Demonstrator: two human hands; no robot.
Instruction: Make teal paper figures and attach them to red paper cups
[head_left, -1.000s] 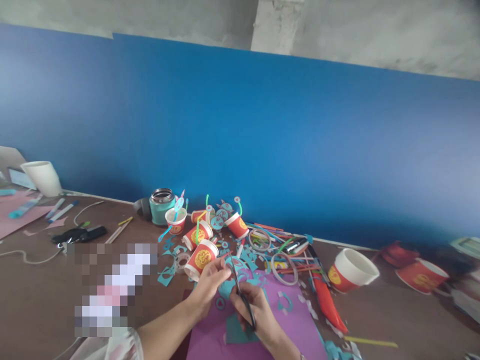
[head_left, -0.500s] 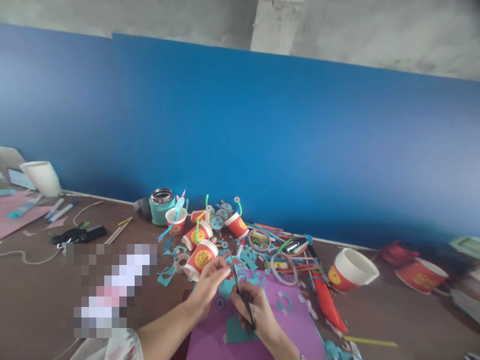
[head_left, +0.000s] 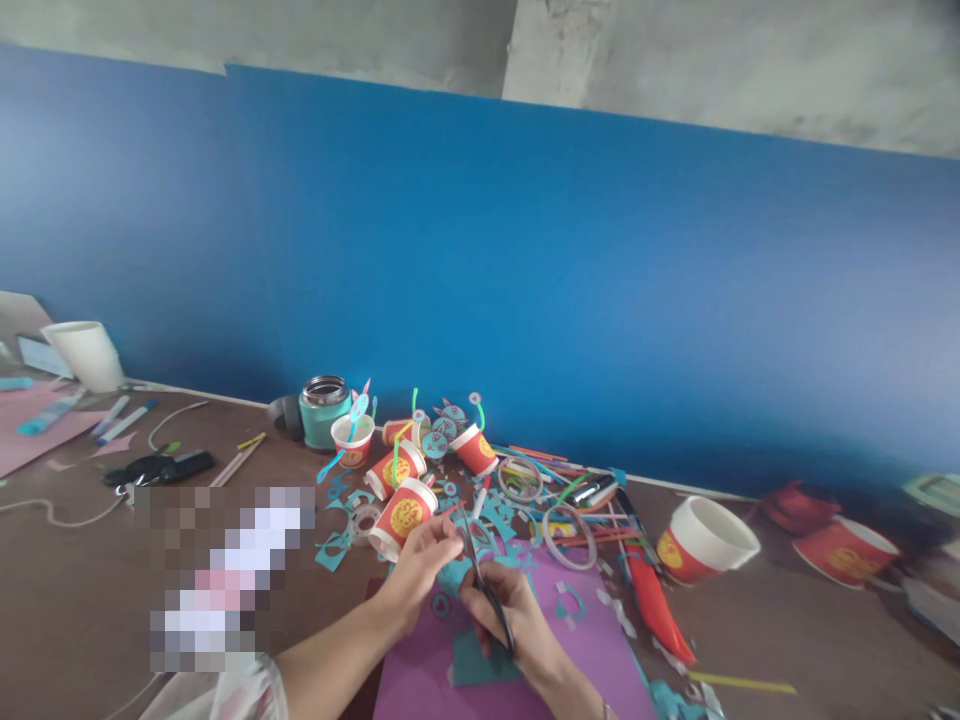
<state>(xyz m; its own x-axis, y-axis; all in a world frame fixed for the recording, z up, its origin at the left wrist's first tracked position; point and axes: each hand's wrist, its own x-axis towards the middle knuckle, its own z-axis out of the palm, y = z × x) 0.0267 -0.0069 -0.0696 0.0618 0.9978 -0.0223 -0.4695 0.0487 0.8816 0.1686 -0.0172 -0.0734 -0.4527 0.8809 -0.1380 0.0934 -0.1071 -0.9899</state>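
My right hand point(head_left: 511, 612) is closed on black-handled scissors point(head_left: 496, 606), whose blades point up and away beside my left fingertips. My left hand point(head_left: 426, 562) is pinched just left of the blades; what it holds is too small to make out. Below both hands lies a purple sheet point(head_left: 585, 665). On it are a teal paper piece point(head_left: 480, 665), a small round teal cutout point(head_left: 440, 605) and a teal ring-shaped scrap point(head_left: 571, 604). A red-and-white paper cup point(head_left: 405, 518) lies tilted just beyond my left hand.
Behind are several paper cups with straws, a teal flask point(head_left: 321, 415), tape rolls point(head_left: 568, 537), straws and markers. On the right lie a red object point(head_left: 660, 610) and a paper cup point(head_left: 705, 540). Keys point(head_left: 157, 470) lie left. A blue panel point(head_left: 525, 280) stands behind the table.
The scissors and my right hand have shifted very slightly. My left hand stays nearly in place, still pinched.
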